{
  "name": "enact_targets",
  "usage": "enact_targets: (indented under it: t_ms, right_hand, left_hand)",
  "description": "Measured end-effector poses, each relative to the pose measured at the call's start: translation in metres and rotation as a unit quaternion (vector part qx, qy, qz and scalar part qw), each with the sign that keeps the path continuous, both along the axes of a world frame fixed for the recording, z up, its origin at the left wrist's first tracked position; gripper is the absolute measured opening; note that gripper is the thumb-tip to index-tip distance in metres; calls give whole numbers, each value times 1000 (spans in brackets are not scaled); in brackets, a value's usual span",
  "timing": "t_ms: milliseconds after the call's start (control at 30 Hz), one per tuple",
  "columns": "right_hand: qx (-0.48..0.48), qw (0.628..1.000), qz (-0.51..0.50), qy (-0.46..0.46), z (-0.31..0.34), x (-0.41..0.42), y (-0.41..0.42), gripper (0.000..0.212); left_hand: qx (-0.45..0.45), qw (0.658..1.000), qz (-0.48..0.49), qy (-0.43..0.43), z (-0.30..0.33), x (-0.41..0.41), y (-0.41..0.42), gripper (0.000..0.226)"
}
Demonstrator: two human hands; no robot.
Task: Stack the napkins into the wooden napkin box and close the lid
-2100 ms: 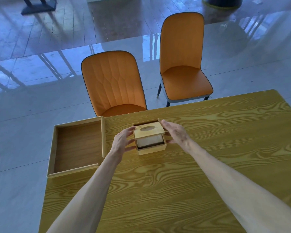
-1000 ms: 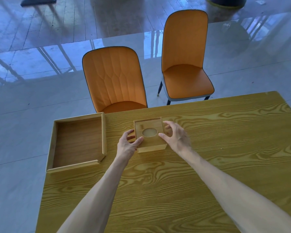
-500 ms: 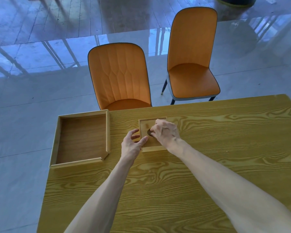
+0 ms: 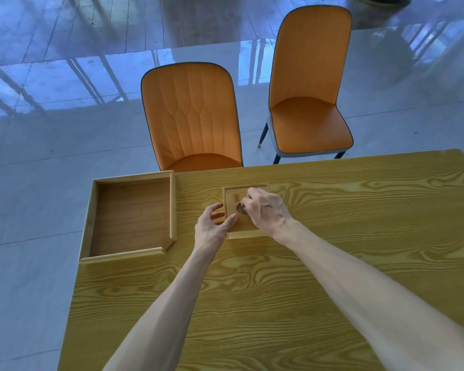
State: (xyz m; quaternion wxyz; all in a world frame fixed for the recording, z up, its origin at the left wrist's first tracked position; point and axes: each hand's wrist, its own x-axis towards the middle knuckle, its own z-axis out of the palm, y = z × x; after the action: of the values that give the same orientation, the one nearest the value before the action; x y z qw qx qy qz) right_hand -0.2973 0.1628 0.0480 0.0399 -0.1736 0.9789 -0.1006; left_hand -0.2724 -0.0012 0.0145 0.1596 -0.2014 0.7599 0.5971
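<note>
The small wooden napkin box [image 4: 235,196] sits on the yellow wooden table [image 4: 332,236] with its lid down flat. My right hand [image 4: 265,210] lies on top of the lid, fingertips curled at the oval hole in its middle. My left hand [image 4: 212,226] rests against the box's left near corner, thumb on the lid's edge and fingers spread along the left side. The napkins are hidden inside the box.
An empty wooden tray [image 4: 130,218] lies at the table's far left corner, overhanging the edge. Two orange chairs [image 4: 193,119] [image 4: 310,84] stand beyond the table's far edge on a glossy floor.
The lid, raised over the white napkins two seconds ago, has come down flat. My right hand moved from the box's right side onto the lid's hole. My left hand stayed at the left corner.
</note>
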Motion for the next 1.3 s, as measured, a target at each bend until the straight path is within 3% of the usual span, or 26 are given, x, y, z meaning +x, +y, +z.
enact_targets:
  t_ms: [233, 433, 600, 767, 1167, 1300]
  right_hand:
    - [-149, 985, -87, 1, -5, 13, 11, 16]
    - [-268, 950, -161, -16, -10, 17, 22, 19]
    - [-240, 963, -117, -33, -4, 15, 21, 43]
    - [-224, 963, -146, 27, -11, 13, 13, 23]
    - [-320, 933, -157, 50, -12, 28, 17, 31]
    - [-331, 930, -162, 2, -11, 32, 19, 39]
  left_hand:
    - [-1, 1000, 2, -6, 1, -1, 1, 59]
    - [2, 1000, -1, -7, 1, -2, 1, 61]
    - [2, 1000, 3, -12, 2, -2, 1, 57]
    - [2, 1000, -2, -14, 2, -2, 1, 58]
    - [8, 1000, 2, -18, 2, -2, 1, 59]
    - [15, 999, -7, -41, 5, -2, 0, 63]
